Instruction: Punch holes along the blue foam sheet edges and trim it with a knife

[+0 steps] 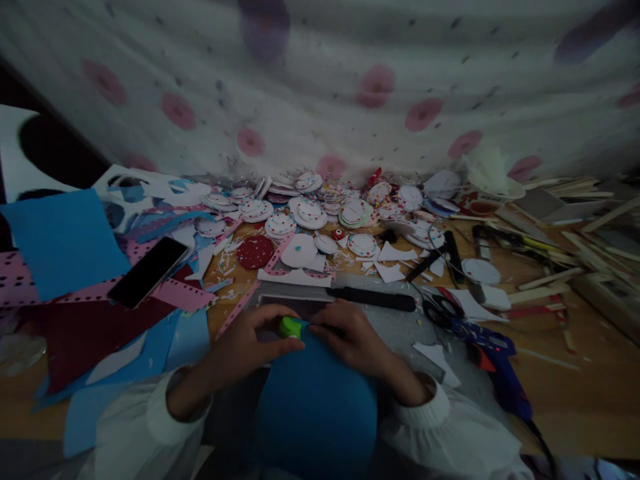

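Note:
My left hand [250,343] is closed, with thumb and fingers around a small bright green plastic piece [290,327] that looks like a craft punch. A blue sheet [320,407], paper or thin foam, hangs down towards my lap, and its top edge meets the green piece. My right hand [350,333] pinches that sheet's upper edge just to the right of the green piece. Both hands are close together over the near edge of a grey mat [390,340]. The fingers hide where the sheet and the green piece meet.
White discs with coloured pins [310,212] crowd the back. A phone [149,272] lies on blue, pink and dark red sheets at left. Scissors [443,308], a black-handled tool [375,298] and a blue glue gun [500,360] lie at right, near wooden sticks [545,293].

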Motion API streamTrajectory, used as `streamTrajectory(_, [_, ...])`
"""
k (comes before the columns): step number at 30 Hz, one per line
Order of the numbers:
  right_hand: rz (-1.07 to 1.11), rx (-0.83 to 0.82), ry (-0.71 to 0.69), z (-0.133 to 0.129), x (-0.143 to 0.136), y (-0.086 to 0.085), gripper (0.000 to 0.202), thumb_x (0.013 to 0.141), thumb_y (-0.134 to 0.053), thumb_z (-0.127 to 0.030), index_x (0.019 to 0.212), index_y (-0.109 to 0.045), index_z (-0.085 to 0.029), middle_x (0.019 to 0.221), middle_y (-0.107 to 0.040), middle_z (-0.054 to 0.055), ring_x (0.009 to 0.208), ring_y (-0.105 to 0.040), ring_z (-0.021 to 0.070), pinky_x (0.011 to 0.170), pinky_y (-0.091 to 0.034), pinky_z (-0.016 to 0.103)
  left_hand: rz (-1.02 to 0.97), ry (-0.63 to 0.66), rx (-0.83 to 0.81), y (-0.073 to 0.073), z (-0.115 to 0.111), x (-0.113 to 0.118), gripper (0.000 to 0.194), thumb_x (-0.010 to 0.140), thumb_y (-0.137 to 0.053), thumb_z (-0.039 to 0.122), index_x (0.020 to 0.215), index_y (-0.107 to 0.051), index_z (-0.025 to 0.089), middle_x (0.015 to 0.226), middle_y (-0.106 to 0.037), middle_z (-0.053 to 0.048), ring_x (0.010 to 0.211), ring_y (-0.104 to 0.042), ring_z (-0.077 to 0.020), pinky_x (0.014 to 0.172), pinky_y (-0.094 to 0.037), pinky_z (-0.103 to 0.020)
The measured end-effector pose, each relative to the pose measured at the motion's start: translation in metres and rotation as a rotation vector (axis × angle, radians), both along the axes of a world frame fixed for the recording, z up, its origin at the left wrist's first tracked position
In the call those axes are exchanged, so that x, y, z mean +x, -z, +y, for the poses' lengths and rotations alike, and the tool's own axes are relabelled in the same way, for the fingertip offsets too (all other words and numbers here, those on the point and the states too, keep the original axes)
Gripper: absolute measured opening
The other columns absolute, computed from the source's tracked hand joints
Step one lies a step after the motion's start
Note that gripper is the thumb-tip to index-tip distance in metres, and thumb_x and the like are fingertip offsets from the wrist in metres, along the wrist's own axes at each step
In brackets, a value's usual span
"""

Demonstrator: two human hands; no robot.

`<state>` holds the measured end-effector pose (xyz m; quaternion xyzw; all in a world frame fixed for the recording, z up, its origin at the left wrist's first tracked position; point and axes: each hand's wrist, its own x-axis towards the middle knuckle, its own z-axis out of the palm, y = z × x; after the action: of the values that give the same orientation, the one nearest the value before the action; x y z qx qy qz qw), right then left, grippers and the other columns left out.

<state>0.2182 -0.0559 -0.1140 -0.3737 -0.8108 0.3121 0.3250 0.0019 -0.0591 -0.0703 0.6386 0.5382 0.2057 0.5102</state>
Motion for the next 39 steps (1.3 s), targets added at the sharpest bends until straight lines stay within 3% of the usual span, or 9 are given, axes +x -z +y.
streamTrajectory(25, [0.036, 0.010, 0.008, -0.001, -0.001, 0.000, 0.026, 0.096, -0.051, -0.032, 0.080, -0.067, -0.019, 0.069, -0.067, 0.002, 0.066, -0.058, 0.0149, 0.069, -0.038, 0.029, -0.028, 0.003, 0.014, 0.001, 0.004, 0.001, 0.040, 0.068, -0.078, 0.039, 0.100, -0.068, 0.017, 0.098, -0.071, -0.007, 0.091, -0.066, -0.0227, 0.081, -0.053, -0.030])
streamTrajectory(33, [0.002, 0.057, 0.019, -0.001, -0.003, 0.001, 0.021, 0.094, -0.054, -0.029, 0.082, -0.068, -0.020, 0.069, -0.068, 0.001, 0.064, -0.058, 0.0149, 0.070, -0.040, 0.029, 0.201, 0.048, 0.219, 0.011, -0.003, 0.002, 0.031, 0.083, -0.064, 0.041, 0.108, -0.064, 0.022, 0.108, -0.068, -0.005, 0.101, -0.062, -0.0231, 0.091, -0.046, -0.033])
streamTrajectory(37, [-0.001, 0.004, 0.043, -0.004, -0.002, -0.004, 0.011, 0.090, -0.060, -0.027, 0.096, -0.066, -0.020, 0.087, -0.071, 0.004, 0.081, -0.064, 0.0185, 0.076, -0.045, 0.031, 0.225, 0.064, 0.270, 0.011, -0.005, 0.005, 0.029, 0.086, -0.060, 0.041, 0.108, -0.061, 0.022, 0.104, -0.068, -0.004, 0.099, -0.061, -0.0226, 0.088, -0.046, -0.033])
streamTrajectory(39, [0.023, -0.052, 0.028, -0.005, -0.001, -0.008, 0.025, 0.087, -0.063, -0.027, 0.112, -0.060, -0.021, 0.104, -0.070, 0.007, 0.095, -0.064, 0.0202, 0.083, -0.047, 0.033, 0.231, 0.083, 0.289, 0.009, -0.006, 0.005, 0.027, 0.087, -0.058, 0.040, 0.108, -0.061, 0.023, 0.104, -0.068, -0.004, 0.099, -0.061, -0.0224, 0.087, -0.046, -0.032])
